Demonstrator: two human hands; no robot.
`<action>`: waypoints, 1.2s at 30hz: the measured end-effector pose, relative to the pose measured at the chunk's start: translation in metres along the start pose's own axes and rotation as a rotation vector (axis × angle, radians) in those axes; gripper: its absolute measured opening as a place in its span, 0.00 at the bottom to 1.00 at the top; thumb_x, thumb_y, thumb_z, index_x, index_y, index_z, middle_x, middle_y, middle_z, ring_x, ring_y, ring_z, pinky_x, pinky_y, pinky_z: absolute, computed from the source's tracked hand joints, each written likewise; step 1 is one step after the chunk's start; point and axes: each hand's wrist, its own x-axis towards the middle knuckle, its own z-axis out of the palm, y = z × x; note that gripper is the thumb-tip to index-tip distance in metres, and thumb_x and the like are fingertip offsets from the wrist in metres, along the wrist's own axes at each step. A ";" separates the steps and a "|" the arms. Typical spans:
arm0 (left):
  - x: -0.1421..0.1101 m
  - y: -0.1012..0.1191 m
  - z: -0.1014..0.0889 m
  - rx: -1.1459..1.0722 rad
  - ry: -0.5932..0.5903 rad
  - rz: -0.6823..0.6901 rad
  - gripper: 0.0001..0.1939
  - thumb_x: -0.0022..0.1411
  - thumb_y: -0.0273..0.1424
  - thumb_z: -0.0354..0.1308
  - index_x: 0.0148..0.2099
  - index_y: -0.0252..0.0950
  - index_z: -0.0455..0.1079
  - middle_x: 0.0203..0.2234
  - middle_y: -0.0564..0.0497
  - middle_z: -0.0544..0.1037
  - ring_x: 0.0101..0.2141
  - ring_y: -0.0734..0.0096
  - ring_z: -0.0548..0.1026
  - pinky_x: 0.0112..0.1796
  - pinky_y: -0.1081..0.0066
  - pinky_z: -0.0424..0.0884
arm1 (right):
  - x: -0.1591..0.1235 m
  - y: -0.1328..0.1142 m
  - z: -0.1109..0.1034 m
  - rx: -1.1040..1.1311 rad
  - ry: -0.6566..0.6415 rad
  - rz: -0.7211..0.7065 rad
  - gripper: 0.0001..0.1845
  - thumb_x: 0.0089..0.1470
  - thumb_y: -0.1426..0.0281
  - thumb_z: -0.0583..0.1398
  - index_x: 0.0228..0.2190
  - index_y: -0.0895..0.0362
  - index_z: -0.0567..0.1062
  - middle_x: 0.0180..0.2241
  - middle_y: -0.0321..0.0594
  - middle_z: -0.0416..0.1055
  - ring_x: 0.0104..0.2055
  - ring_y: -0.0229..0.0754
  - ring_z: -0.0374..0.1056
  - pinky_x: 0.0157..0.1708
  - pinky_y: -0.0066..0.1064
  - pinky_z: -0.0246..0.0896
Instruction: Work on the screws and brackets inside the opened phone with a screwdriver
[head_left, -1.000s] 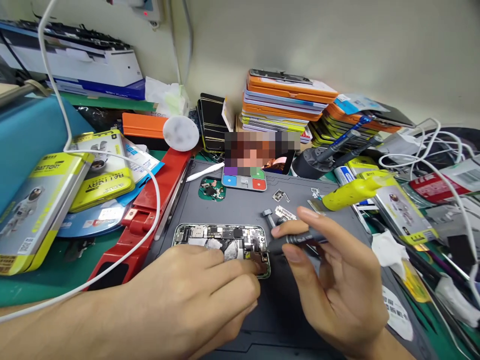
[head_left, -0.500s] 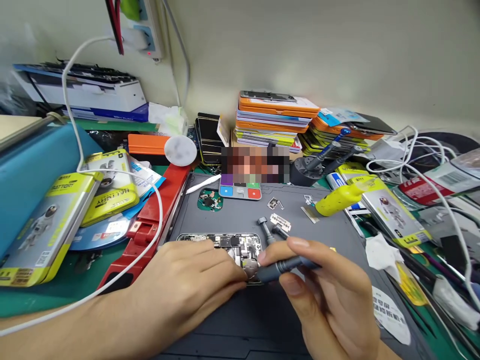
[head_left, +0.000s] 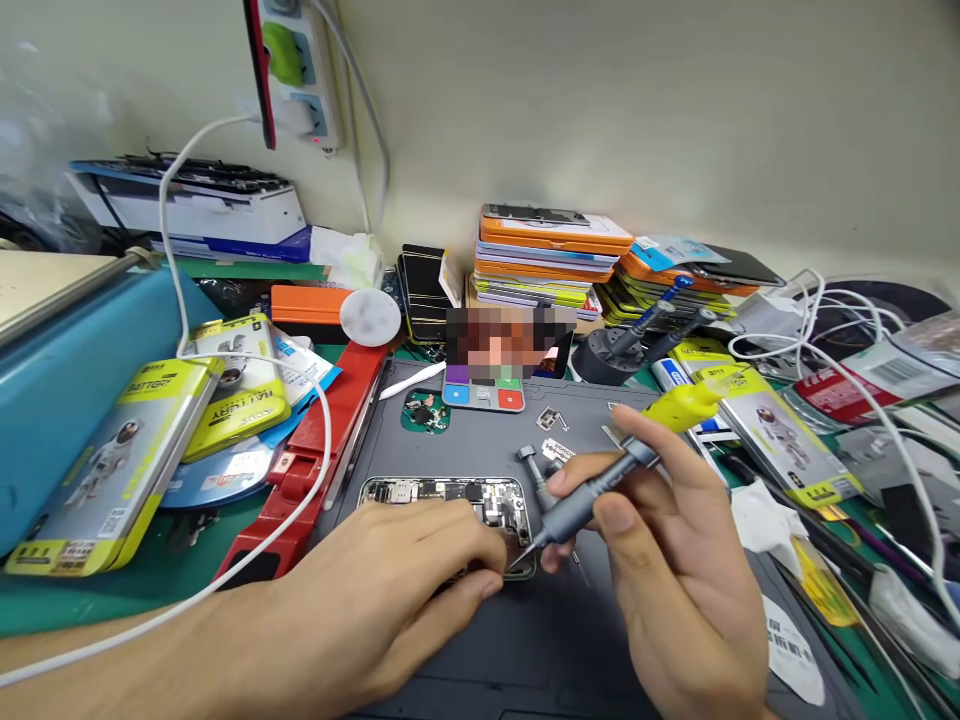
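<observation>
An opened phone (head_left: 504, 496) with its inner parts bare lies on the grey mat (head_left: 465, 440). My left hand (head_left: 397, 575) is closed over its near side, the fingers bent and thumb near the index finger; much of the phone is hidden beneath. My right hand (head_left: 675, 570) grips a dark grey screwdriver (head_left: 581, 505) between thumb and fingers. The driver tilts, its thin tip pointing down at the phone's right end, close to my left fingertips. Whether the tip touches a screw, I cannot tell. Beyond my right fingers lies another screwdriver (head_left: 527, 458).
Behind the phone lie a razor blade (head_left: 557, 449), small metal parts (head_left: 551, 418) and a green round-cornered piece (head_left: 425, 411). A yellow bottle (head_left: 679, 405) is at the right. Battery boxes (head_left: 124, 460) and a white cable (head_left: 328, 430) are on the left. Stacked boxes (head_left: 551, 245) stand at the back.
My right hand has turned the screwdriver steeper, and its tip now shows beside the phone's right end. My left hand stays over the phone, thumb shifted a little. The view has tilted slightly.
</observation>
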 end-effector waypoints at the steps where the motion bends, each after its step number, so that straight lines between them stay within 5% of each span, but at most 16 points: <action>1: 0.001 0.001 -0.002 -0.049 -0.016 -0.030 0.07 0.79 0.28 0.52 0.52 0.43 0.70 0.44 0.55 0.81 0.42 0.70 0.79 0.44 0.73 0.72 | 0.003 0.000 0.000 0.019 0.026 0.031 0.23 0.73 0.71 0.56 0.65 0.46 0.68 0.41 0.40 0.79 0.29 0.38 0.76 0.27 0.28 0.81; 8: 0.011 0.001 -0.010 -0.585 0.001 -0.403 0.14 0.78 0.44 0.56 0.46 0.40 0.73 0.33 0.57 0.79 0.30 0.75 0.71 0.30 0.77 0.65 | 0.011 0.001 -0.004 0.100 0.085 0.152 0.24 0.70 0.65 0.61 0.65 0.46 0.68 0.41 0.38 0.77 0.26 0.37 0.76 0.26 0.29 0.82; 15: 0.018 -0.003 -0.011 -0.860 -0.050 -0.577 0.16 0.71 0.45 0.66 0.44 0.37 0.75 0.32 0.55 0.81 0.23 0.81 0.67 0.23 0.82 0.63 | 0.004 0.000 0.002 0.092 0.058 0.158 0.23 0.69 0.68 0.62 0.63 0.47 0.69 0.41 0.39 0.80 0.29 0.38 0.81 0.32 0.27 0.83; 27: 0.021 -0.008 -0.012 -1.044 -0.058 -0.578 0.13 0.72 0.39 0.66 0.43 0.32 0.75 0.38 0.48 0.85 0.23 0.83 0.74 0.25 0.82 0.72 | 0.004 -0.001 0.000 0.027 0.027 0.111 0.23 0.70 0.70 0.61 0.63 0.45 0.68 0.39 0.38 0.84 0.28 0.39 0.82 0.32 0.28 0.84; 36: 0.022 -0.009 -0.012 -1.016 -0.060 -0.579 0.14 0.72 0.41 0.66 0.43 0.33 0.76 0.39 0.47 0.86 0.24 0.80 0.75 0.24 0.80 0.71 | -0.001 -0.009 0.003 0.014 0.124 0.332 0.25 0.67 0.63 0.65 0.62 0.40 0.67 0.40 0.37 0.82 0.29 0.41 0.79 0.34 0.34 0.83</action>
